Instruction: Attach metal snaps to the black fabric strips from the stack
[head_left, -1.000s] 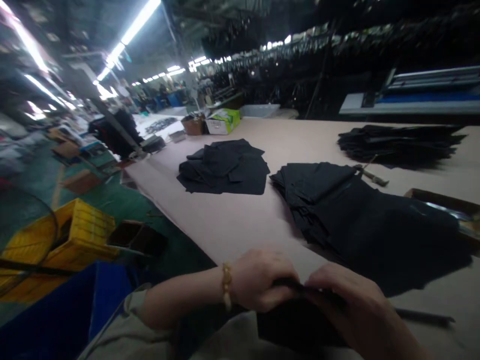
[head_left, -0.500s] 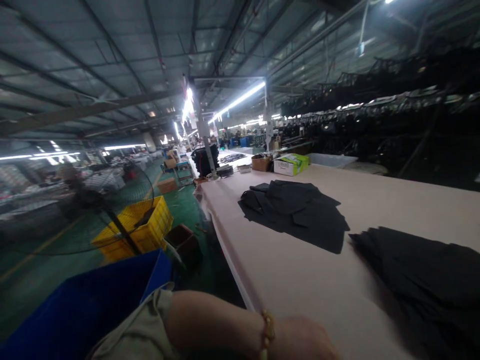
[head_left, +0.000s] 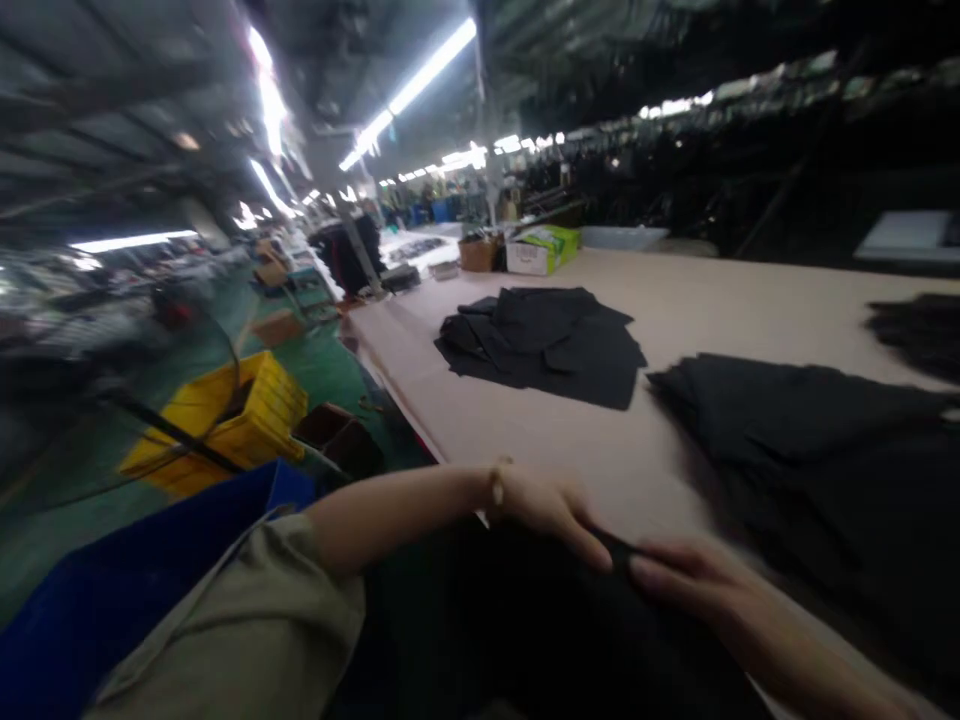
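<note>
My left hand (head_left: 551, 510), with a gold-coloured bracelet at the wrist, pinches the upper edge of a black fabric piece (head_left: 555, 620). Close beside it, my right hand (head_left: 694, 575) grips the same edge between thumb and fingers. The fabric hangs down from both hands at the near edge of the table and fades into dark at the bottom of the view. To the right lies a large pile of dark fabric pieces (head_left: 810, 420). A second, smaller stack of dark fabric pieces (head_left: 544, 345) rests further back on the pale table (head_left: 465, 430).
On the left floor stand a blue bin (head_left: 150, 560), a yellow crate (head_left: 225, 420) and a dark brown box (head_left: 337, 435). A green and white carton (head_left: 541, 250) and a brown box (head_left: 480, 252) sit at the table's far end. Another dark pile (head_left: 922, 330) lies far right.
My left hand has risen from the bottom of the view, and my right hand has come into view. Both now hold black fabric. The view has tilted downward and turned slightly right.
</note>
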